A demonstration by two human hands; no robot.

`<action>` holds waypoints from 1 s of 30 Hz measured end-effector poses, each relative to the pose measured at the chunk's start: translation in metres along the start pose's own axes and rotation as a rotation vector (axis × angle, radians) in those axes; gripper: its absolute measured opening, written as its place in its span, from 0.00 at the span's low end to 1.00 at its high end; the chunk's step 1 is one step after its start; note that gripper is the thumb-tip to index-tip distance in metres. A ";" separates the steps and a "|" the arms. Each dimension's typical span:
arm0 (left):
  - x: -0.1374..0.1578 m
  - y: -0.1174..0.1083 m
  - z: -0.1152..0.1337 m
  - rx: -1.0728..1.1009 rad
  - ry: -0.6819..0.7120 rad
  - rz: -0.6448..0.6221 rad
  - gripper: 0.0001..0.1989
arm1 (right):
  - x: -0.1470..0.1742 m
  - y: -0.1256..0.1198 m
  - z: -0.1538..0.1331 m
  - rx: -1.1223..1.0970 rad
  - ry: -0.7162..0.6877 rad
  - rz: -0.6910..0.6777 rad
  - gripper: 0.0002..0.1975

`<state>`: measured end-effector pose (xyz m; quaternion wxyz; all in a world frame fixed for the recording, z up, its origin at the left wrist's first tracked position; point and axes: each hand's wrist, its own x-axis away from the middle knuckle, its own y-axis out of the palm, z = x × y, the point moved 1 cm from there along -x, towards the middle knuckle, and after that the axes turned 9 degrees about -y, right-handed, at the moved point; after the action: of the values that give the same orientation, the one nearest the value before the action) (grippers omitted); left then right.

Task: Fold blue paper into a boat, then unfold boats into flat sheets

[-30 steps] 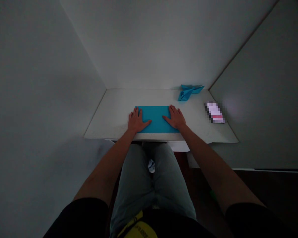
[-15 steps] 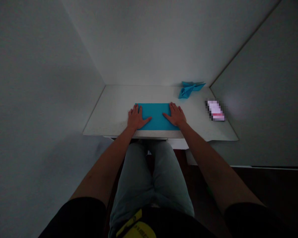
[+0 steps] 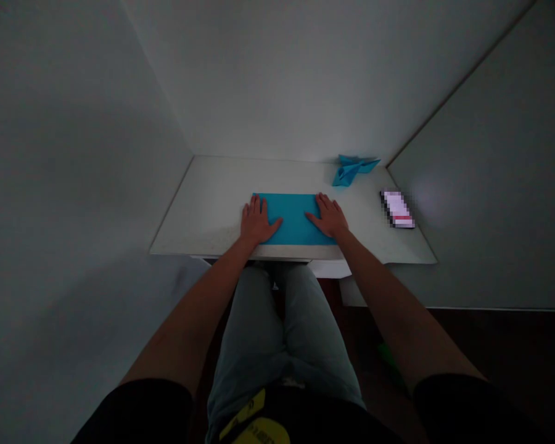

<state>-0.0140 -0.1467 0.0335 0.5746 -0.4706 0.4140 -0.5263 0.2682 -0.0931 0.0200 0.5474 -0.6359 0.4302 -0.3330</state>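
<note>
A flat blue sheet of paper (image 3: 293, 219) lies on the white table close to its front edge. On its left end rests my left hand (image 3: 258, 221), palm down, fingers spread and the thumb reaching inward over the sheet. My right hand (image 3: 329, 217) lies flat on the right end in much the same way, its thumb turned toward the middle. Neither hand grips anything. Parts of the sheet's left and right edges are hidden under the hands.
Folded blue paper pieces (image 3: 354, 169) stand at the back right of the white table (image 3: 189, 209). Near the table's right edge lies a phone (image 3: 398, 209) with its lit screen blurred out. Walls border the table on the left, back and right.
The view has shifted slightly. Both hands stay flat on the blue paper, with hardly any movement relative to it.
</note>
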 end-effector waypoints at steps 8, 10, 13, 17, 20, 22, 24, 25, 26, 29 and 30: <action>0.002 -0.001 -0.004 0.003 0.025 -0.010 0.50 | 0.002 -0.003 0.001 -0.002 0.002 -0.008 0.48; 0.002 -0.003 -0.011 0.000 0.043 -0.016 0.48 | 0.002 -0.001 0.002 -0.006 -0.003 0.004 0.48; 0.002 -0.006 -0.021 -0.011 0.056 -0.023 0.45 | 0.001 0.001 0.002 -0.018 -0.007 0.017 0.50; 0.002 -0.008 -0.027 -0.027 0.056 -0.013 0.43 | 0.001 0.001 0.001 -0.033 -0.017 0.019 0.51; 0.001 -0.007 -0.027 -0.038 0.045 0.000 0.44 | -0.001 0.001 0.001 -0.041 -0.016 0.020 0.51; 0.000 -0.007 -0.027 -0.047 0.043 0.000 0.43 | -0.002 0.001 0.001 -0.051 -0.006 0.028 0.51; 0.000 -0.007 -0.027 -0.053 0.046 -0.001 0.43 | -0.003 0.002 0.002 -0.062 0.007 0.041 0.50; 0.000 -0.008 -0.028 -0.056 0.047 -0.001 0.44 | -0.004 0.002 0.002 -0.068 0.011 0.046 0.50; 0.000 -0.008 -0.028 -0.059 0.049 -0.001 0.44 | -0.004 0.003 0.002 -0.072 0.013 0.049 0.49; -0.001 -0.009 -0.029 -0.066 0.053 -0.002 0.44 | -0.005 0.003 0.002 -0.077 0.009 0.051 0.46; -0.001 -0.009 -0.029 -0.068 0.054 -0.002 0.44 | -0.005 0.003 0.002 -0.077 0.008 0.050 0.45</action>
<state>-0.0441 -0.1488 0.0363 0.5464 -0.4760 0.4464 -0.5250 0.2677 -0.0878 0.0172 0.5289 -0.6443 0.4607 -0.3047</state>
